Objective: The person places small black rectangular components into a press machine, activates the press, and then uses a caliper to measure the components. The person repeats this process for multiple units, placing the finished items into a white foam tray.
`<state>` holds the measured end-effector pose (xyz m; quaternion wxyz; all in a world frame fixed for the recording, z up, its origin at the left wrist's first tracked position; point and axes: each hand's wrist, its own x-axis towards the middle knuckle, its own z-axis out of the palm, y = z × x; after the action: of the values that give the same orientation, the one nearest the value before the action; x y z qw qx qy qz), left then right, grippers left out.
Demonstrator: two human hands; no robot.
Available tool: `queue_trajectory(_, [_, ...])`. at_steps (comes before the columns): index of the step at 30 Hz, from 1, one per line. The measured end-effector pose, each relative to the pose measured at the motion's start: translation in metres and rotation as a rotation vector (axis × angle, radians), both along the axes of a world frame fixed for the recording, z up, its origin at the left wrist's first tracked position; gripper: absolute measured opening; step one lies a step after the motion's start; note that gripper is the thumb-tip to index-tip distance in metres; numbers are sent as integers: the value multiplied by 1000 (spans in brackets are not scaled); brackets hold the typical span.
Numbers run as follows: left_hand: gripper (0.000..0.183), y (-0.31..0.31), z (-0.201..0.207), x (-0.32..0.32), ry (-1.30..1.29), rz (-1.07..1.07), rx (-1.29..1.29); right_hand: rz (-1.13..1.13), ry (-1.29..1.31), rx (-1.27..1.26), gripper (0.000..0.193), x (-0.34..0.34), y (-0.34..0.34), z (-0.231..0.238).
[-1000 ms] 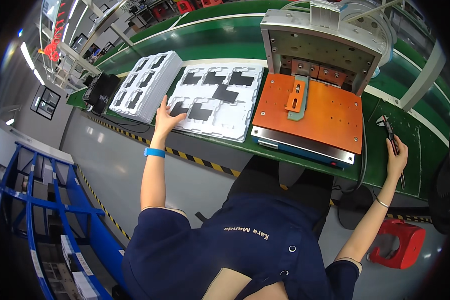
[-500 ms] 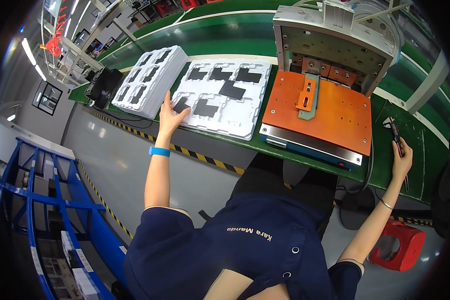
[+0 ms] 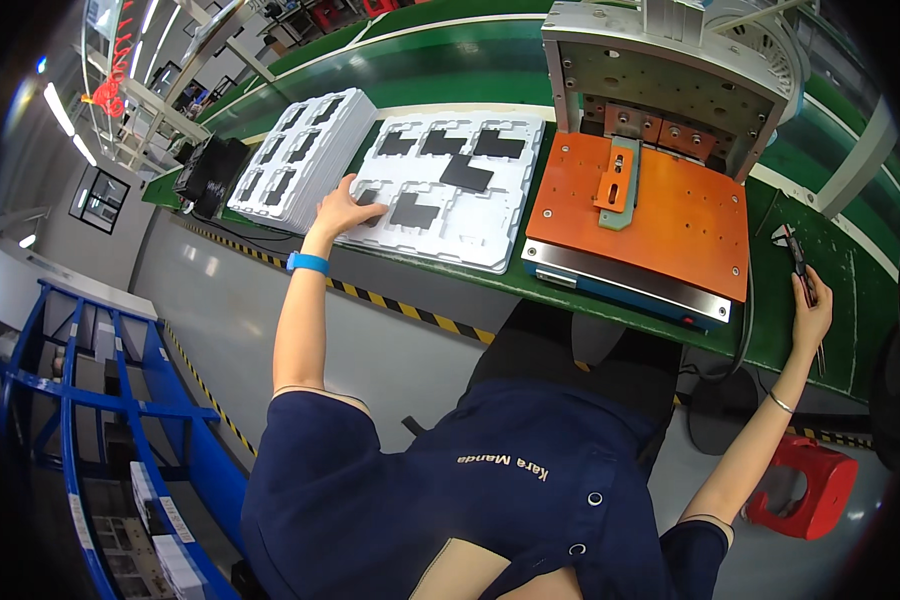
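Note:
At the near left corner of a white plastic tray [image 3: 473,238], my left hand [image 3: 340,212] is over a black L-shaped flat piece [image 3: 369,198], which it partly covers. Its thumb and fingers are apart; whether they touch the piece is hard to tell. Several similar pieces lie in the tray's pockets, and one black piece [image 3: 465,174] rests askew across the middle. On the far right of the bench, my right hand [image 3: 813,308] is closed round a caliper [image 3: 796,252] whose jaws point away from me.
Between my hands stands a press fixture with an orange plate [image 3: 645,235] and an upright metal frame [image 3: 660,75]. A stack of white trays [image 3: 305,165] with black pieces is at the left. Below are a red stool [image 3: 810,490] and a blue rack [image 3: 120,405].
My left hand has shifted slightly left and lower over the tray corner, covering more of the black piece. My right hand keeps hold of the caliper. The view has shifted a little.

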<state>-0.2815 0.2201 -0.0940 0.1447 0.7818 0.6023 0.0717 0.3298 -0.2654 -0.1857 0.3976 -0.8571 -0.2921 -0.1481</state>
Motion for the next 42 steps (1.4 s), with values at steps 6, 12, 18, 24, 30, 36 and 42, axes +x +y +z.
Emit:
queue_trajectory(6, [112, -3, -23, -14, -9, 28, 239, 11, 9, 1, 36, 5, -2, -4])
queue_trajectory(12, [58, -7, -33, -32, -124, -203, 409, 9, 18, -9, 35, 4, -2, -4])
queue_trajectory(18, [41, -8, -51, -34, -119, -274, 470, 32, 19, 23, 35, 12, -6, -9])
queue_trajectory(24, [46, -6, -52, -34, -27, -211, 390, 26, 30, 13, 34, 13, -6, -10])
queue_trajectory(30, [47, -14, -52, -32, -74, -224, 463, 36, 51, 45, 33, 6, -4, -8])
queue_trajectory(36, [44, -10, -48, -30, -13, -287, 465, 26, 41, 21, 33, 11, -8, -10])
queue_trajectory(42, [42, -15, -34, -22, 131, -317, 504, 20, 53, 16, 33, 10, -8, -7])
